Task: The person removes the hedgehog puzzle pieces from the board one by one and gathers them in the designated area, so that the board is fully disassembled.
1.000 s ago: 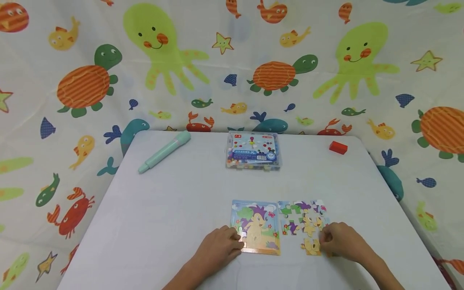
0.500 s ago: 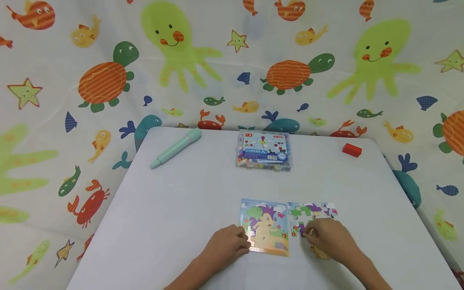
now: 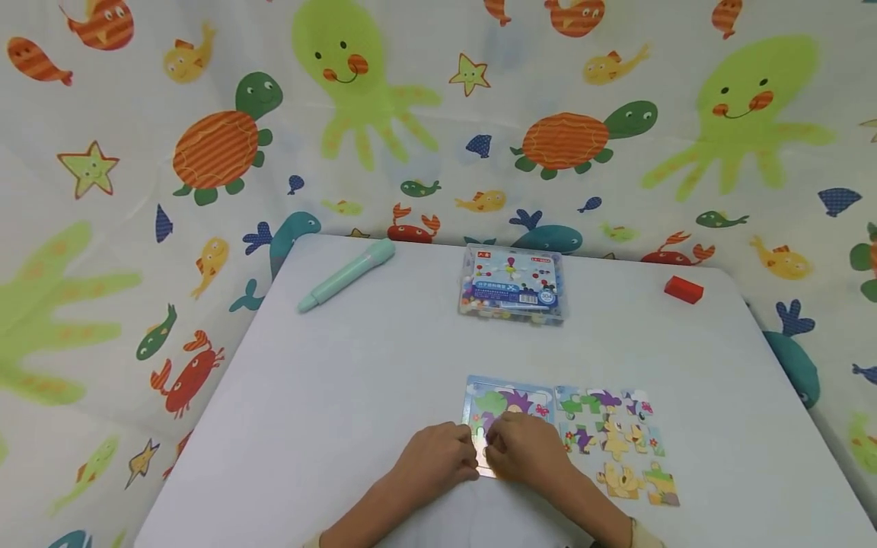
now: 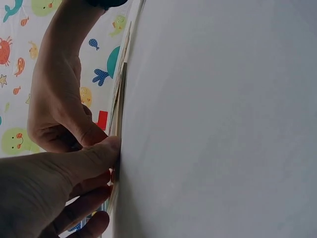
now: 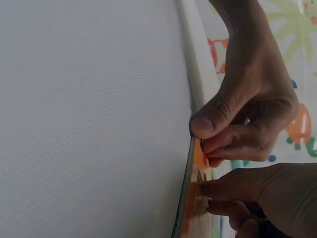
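Note:
A square hedgehog puzzle board (image 3: pixel 510 386) lies flat on the white table, its lower part covered by both hands. My left hand (image 3: pixel 435 457) grips its left edge, thumb against the rim and fingertips over the top, as the right wrist view shows. My right hand (image 3: pixel 530 449) reaches across the board with curled fingers, pinching at a puzzle piece (image 3: pixel 482 450) in the lower left corner; the fingers mostly hide that piece. Both hands' fingertips are close together in the left wrist view. Loose jigsaw pieces (image 3: pixel 617 440) lie in loose rows just right of the board.
Toward the back stands a clear plastic box (image 3: pixel 512 285) of colourful beads with a printed label. A mint-green tube-shaped stick (image 3: pixel 347 276) lies back left, and a small red block (image 3: pixel 684 289) back right. A sea-animal curtain (image 3: pixel 438 114) hangs behind the table.
My right hand has moved left from the loose pieces onto the board's lower left, uncovering the pieces there. My left hand stays at the board's edge. The head view has shifted left.

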The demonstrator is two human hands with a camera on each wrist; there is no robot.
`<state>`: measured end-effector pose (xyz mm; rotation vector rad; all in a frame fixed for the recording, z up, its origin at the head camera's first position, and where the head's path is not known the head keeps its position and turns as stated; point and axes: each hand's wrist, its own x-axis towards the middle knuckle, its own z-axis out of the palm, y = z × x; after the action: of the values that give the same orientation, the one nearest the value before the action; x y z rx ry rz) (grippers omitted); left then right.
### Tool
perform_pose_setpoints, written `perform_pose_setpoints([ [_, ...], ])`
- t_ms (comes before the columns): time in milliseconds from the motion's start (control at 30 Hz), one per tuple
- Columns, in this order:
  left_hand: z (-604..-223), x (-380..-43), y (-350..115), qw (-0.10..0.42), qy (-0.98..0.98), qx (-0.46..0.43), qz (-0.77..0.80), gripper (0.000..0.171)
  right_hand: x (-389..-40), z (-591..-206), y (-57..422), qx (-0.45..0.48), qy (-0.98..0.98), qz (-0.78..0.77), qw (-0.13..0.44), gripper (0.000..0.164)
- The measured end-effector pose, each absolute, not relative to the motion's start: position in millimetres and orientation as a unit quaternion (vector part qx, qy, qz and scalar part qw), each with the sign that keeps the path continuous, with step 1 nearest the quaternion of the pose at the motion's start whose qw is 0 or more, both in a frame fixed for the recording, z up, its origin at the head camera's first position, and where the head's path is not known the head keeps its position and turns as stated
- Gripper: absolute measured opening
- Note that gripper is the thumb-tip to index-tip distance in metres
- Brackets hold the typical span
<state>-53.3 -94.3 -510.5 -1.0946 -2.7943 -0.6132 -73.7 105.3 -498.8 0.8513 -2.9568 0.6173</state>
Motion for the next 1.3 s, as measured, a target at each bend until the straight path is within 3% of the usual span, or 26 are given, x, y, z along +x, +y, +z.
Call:
perform_pose_setpoints([
  [133, -509, -54, -95, 0.033, -0.917, -0.348, -0.190, 0.022, -74, -498, 103, 0.267, -0.939, 0.217, -0.016, 0.004],
  [333, -505, -59, -92, 0.037, -0.924, -0.344, -0.164, 0.038, -83, -493, 110, 0.227, -0.925, 0.290, -0.090, 0.006],
  [700, -503, -57, -89, 0.002, -0.928, -0.342, -0.148, 0.038, -99, -501, 123, 0.185, -0.882, 0.383, -0.204, 0.010],
  [933, -502, -54, -88, -0.024, -0.933, -0.328, -0.147, 0.029, -98, -500, 129, 0.167, -0.833, 0.455, -0.266, 0.007],
  [1133, -502, -54, -91, -0.014, -0.932, -0.328, -0.153, 0.034, -95, -492, 139, 0.149, -0.815, 0.483, -0.282, 0.007],
  [1300, -503, -52, -92, -0.002, -0.930, -0.325, -0.172, 0.044, -87, -473, 180, 0.140, -0.818, 0.481, -0.282, 0.009],
])
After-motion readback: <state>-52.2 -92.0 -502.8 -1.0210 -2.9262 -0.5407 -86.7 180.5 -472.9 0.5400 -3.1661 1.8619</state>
